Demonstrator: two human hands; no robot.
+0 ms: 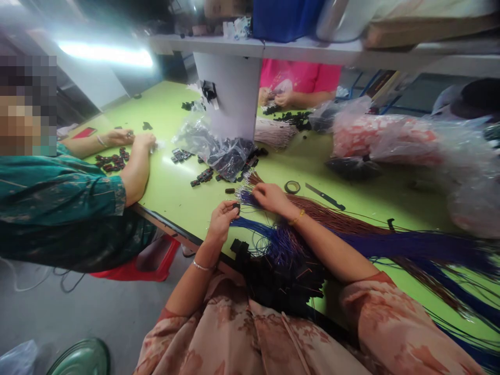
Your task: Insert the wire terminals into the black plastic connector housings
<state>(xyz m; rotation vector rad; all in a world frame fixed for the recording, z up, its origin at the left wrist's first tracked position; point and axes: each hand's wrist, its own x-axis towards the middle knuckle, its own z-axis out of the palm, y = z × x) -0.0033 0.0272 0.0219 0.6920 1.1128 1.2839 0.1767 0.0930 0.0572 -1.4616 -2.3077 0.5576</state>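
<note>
My left hand (222, 221) pinches a small black plastic connector (236, 207) between thumb and fingers, above the table's near edge. Just to its right, my right hand (271, 198) is closed, fingertips down at the metal-tipped ends of a bundle of blue wires (246, 197). It seems to pinch a wire there, though the fingers partly hide it. Brown wires (336, 211) lie alongside, running off to the right. Below my hands, a pile of black connectors with wires attached (289, 281) rests by the table edge. One loose connector (230, 191) sits just beyond my left hand.
A roll of black tape (292, 186) and a flat blade (325, 197) lie beyond my right hand. Black parts surround a plastic bag (230, 156) near the shelf post (230, 94). Bulky clear bags (386, 140) stand right. Co-workers sit left, in a green sleeve (62, 187), and opposite.
</note>
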